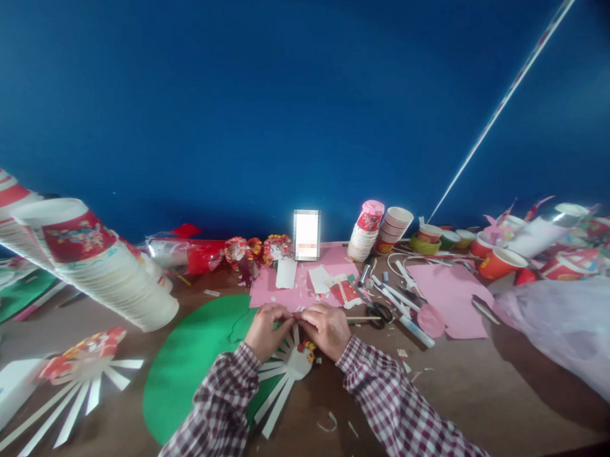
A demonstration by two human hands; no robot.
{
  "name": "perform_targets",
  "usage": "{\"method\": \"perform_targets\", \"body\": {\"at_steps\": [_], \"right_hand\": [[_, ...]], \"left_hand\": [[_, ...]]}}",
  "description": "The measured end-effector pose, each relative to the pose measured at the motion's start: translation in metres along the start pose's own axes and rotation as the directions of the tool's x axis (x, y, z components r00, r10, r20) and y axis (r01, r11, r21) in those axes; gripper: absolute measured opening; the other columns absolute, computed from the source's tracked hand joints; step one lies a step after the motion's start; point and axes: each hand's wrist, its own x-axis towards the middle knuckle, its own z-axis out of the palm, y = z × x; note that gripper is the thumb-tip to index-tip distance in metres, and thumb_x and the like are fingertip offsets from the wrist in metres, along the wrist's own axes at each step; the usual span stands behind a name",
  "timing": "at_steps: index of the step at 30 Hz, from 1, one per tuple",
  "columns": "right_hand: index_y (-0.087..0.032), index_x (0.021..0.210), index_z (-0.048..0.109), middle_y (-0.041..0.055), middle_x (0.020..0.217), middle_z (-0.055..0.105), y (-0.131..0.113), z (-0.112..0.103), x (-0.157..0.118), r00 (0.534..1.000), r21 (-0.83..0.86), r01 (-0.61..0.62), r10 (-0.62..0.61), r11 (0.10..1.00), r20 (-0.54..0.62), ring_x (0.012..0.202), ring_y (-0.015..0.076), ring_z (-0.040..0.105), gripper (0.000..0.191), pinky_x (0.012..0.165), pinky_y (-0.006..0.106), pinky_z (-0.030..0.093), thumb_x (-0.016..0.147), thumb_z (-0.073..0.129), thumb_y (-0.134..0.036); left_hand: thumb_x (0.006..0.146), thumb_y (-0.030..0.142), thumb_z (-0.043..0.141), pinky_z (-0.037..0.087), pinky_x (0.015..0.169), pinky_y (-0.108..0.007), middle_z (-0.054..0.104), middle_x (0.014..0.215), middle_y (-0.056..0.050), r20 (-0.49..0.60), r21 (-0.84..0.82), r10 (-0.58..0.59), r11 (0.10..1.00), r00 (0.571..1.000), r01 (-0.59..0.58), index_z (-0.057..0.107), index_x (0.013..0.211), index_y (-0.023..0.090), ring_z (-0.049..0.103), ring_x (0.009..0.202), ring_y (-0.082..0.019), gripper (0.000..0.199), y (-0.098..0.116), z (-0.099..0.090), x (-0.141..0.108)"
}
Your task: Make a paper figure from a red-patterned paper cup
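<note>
My left hand (270,328) and my right hand (326,328) meet over a cut paper cup (296,367), whose side is slit into white strips spread like rays around its round base. The fingers of both hands are pinched together at the far end of one upper strip (296,333). A small red and yellow decoration (308,350) sits on the cup's base beside my right hand. Beneath the cup's left strips lies a green sheet (195,364). What the fingertips pinch is mostly hidden, but the strip runs up to them.
Tall stacks of paper cups (98,268) lean at the left, beside another cut cup (87,367). Pink paper (270,287) with scraps lies beyond my hands. Black scissors (381,315), a glue tube (416,331) and pens lie rightward. A plastic bag (571,331) bulges at far right.
</note>
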Motion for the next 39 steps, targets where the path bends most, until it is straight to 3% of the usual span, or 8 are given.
{"method": "perform_targets", "body": {"at_steps": [16, 28, 35, 39], "right_hand": [[-0.019, 0.079, 0.062, 0.0019, 0.079, 0.065, 0.000, 0.003, 0.000, 1.000, -0.009, 0.008, -0.008, 1.000, -0.028, 0.074, 0.0140, 0.055, 0.010, 0.067, 0.025, 0.039, 0.082, 0.053, -0.021], [-0.020, 0.081, 0.063, 0.0022, 0.079, 0.064, -0.001, 0.003, 0.000, 0.999, -0.020, 0.018, -0.019, 1.000, -0.047, 0.075, 0.0137, 0.055, 0.012, 0.067, 0.024, 0.041, 0.083, 0.052, -0.024], [-0.020, 0.081, 0.063, 0.0030, 0.079, 0.064, -0.003, 0.001, 0.000, 0.997, -0.017, 0.048, -0.049, 0.999, -0.064, 0.074, 0.0140, 0.055, 0.016, 0.067, 0.026, 0.040, 0.085, 0.048, -0.024], [-0.020, 0.080, 0.063, 0.0027, 0.076, 0.064, -0.003, 0.003, 0.000, 0.997, -0.024, 0.040, -0.042, 0.999, -0.067, 0.072, 0.0136, 0.054, 0.016, 0.066, 0.025, 0.040, 0.085, 0.048, -0.024]], "left_hand": [[0.071, 0.026, 0.056, 0.041, 0.069, -0.026, 0.062, 0.063, -0.001, 0.014, 0.024, 0.019, 1.000, 1.000, -0.019, 0.061, 0.065, 0.017, 0.055, 0.067, -0.014, 0.011, 0.001, 0.002, 0.001], [0.067, 0.025, 0.058, 0.042, 0.068, -0.028, 0.062, 0.059, -0.001, 0.026, 0.040, -0.029, 0.999, 0.999, 0.028, 0.062, 0.064, 0.017, 0.056, 0.063, -0.015, 0.009, 0.008, -0.004, 0.000], [0.079, 0.033, 0.047, 0.040, 0.062, -0.023, 0.058, 0.053, 0.000, 0.018, -0.028, 0.014, 1.000, 1.000, -0.014, 0.058, 0.055, 0.016, 0.052, 0.056, -0.012, 0.032, 0.011, -0.005, 0.002], [0.079, 0.033, 0.047, 0.039, 0.060, -0.022, 0.056, 0.053, 0.001, 0.028, -0.058, 0.013, 0.998, 1.000, -0.012, 0.057, 0.054, 0.016, 0.050, 0.055, -0.011, 0.032, 0.011, -0.005, 0.002]]}}
